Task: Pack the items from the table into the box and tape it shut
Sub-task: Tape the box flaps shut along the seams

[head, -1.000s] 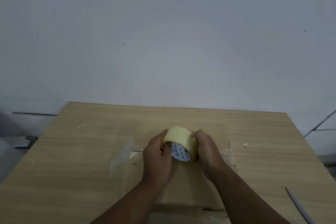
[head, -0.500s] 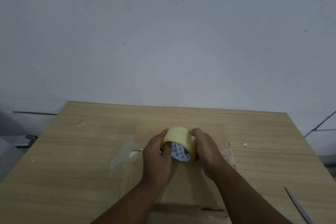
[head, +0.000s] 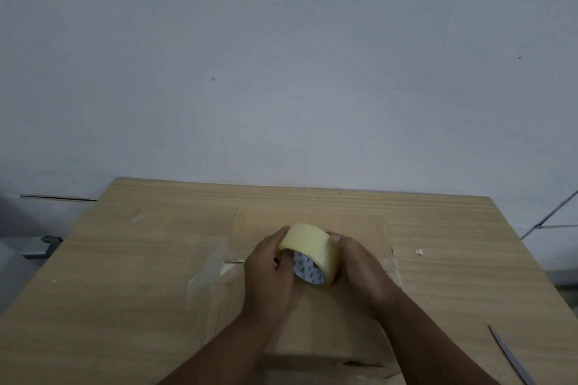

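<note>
A closed cardboard box (head: 312, 219) sits in the middle of the wooden table (head: 125, 275), its top flaps shut. A pale yellow roll of tape (head: 309, 251) with a printed white core is held just above the box top. My left hand (head: 269, 272) grips the roll's left side, fingers curled at the core. My right hand (head: 359, 266) grips the right side, thumb on the outer band. A strip of clear tape (head: 208, 272) clings to the box's left side.
A metal blade (head: 513, 359), probably scissors, lies near the table's front right corner. A small white scrap (head: 418, 251) lies right of the box. A pale wall (head: 281, 72) stands behind the table.
Both hands and the tape roll stay nearly still; my right thumb has shifted slightly on the roll's outer surface.
</note>
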A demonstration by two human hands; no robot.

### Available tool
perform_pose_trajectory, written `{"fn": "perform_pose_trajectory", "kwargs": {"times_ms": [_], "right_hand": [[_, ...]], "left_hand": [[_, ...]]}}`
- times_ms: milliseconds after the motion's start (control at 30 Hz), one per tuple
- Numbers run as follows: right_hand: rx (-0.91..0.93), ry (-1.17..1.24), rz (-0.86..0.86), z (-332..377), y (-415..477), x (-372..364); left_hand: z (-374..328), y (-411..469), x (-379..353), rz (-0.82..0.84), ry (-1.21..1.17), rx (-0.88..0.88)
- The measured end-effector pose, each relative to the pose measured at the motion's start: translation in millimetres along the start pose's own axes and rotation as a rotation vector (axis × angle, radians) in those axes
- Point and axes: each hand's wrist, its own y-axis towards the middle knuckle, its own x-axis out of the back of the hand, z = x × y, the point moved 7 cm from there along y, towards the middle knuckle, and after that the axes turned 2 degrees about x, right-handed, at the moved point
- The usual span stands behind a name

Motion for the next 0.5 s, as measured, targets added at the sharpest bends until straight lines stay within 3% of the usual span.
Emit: {"fn": "perform_pose_trajectory", "kwargs": {"times_ms": [500], "right_hand": [[-0.001,0.012,-0.064,-0.7,16.1,-1.5]], "left_hand": [[3.5,0.8,-1.8,0.005,0.008,-0.007]]}}
